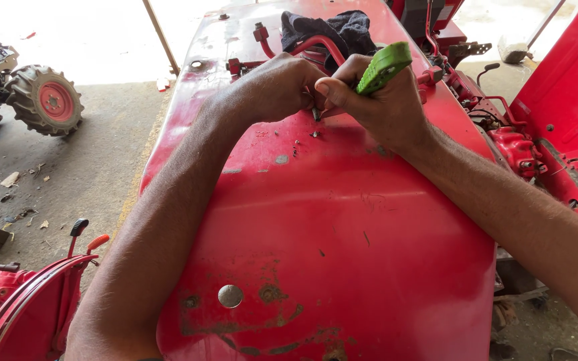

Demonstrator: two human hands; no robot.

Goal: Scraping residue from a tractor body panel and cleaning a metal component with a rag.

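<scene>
Green-handled tool (382,67) gripped in the right hand (376,100), fingers clenched round the handle, tip pointing down at a small dark screw (316,114) on the red tractor hood (329,220). Left hand (272,87) just beside, fingers pinched at the same screw, touching the right hand. Dark rag (332,30) bunched near a red curved bar (319,43) beyond the hands. Round bare patch (230,295) low on the hood. Tractor wheel (47,100) well apart, far left on the concrete floor (68,180).
</scene>
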